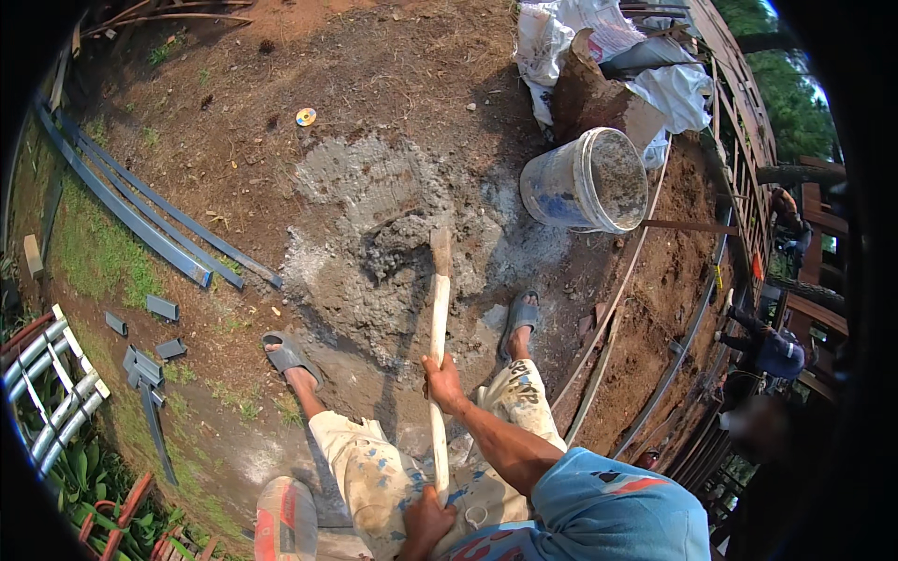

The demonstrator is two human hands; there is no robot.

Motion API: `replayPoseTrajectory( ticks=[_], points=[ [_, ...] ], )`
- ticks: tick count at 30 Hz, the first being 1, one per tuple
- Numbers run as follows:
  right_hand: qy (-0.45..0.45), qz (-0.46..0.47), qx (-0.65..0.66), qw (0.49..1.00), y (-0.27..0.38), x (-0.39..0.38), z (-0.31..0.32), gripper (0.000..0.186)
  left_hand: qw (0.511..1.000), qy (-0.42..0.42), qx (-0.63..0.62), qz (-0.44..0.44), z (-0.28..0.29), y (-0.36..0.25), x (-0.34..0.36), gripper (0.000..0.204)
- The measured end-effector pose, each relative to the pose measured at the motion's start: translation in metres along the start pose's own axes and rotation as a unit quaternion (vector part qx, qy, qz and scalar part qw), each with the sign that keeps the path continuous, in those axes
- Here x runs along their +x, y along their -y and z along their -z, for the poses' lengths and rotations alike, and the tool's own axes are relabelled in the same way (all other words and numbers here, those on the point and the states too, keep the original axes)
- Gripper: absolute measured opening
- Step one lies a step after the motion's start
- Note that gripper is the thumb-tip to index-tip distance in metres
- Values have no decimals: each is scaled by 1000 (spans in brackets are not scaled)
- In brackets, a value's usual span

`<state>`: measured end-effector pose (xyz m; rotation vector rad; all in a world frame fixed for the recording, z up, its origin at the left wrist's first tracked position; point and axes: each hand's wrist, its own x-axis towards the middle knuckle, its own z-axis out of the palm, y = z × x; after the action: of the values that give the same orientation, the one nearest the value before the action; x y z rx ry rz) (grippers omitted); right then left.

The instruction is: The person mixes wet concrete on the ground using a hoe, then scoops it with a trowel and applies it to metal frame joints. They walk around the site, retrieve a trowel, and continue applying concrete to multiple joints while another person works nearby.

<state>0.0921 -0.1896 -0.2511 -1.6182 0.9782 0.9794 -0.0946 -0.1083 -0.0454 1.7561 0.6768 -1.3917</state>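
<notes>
My right hand is wrapped round the middle of a long pale wooden handle, which belongs to what looks like a hoe. Lower down, close to my body, my left hand grips the same handle near its end. The far end of the hoe rests in a patch of wet grey mortar spread over the ground; its blade is mostly hidden in the mix. A lumpy heap of mortar lies just left of that end. My sandalled feet stand apart at the mortar's near edge.
Right of the mortar a dirty white bucket lies tipped, near white sacks. Blue-grey metal channels lie at left, above short metal offcuts. A red-and-grey sack is by my left leg. Other people are at far right.
</notes>
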Motion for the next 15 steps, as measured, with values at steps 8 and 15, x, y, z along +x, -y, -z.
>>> replayPoseTrajectory(
  ticks=[8, 15],
  points=[
    [-112, 140, -104, 978, 86, 40, 32, 42, 987, -103, -72, -101, 29, -29, 69, 34],
    [-166, 182, -198, 949, 146, 105, 49, 53, 957, -48, -257, -124, 60, -64, 83, 28]
  ],
)
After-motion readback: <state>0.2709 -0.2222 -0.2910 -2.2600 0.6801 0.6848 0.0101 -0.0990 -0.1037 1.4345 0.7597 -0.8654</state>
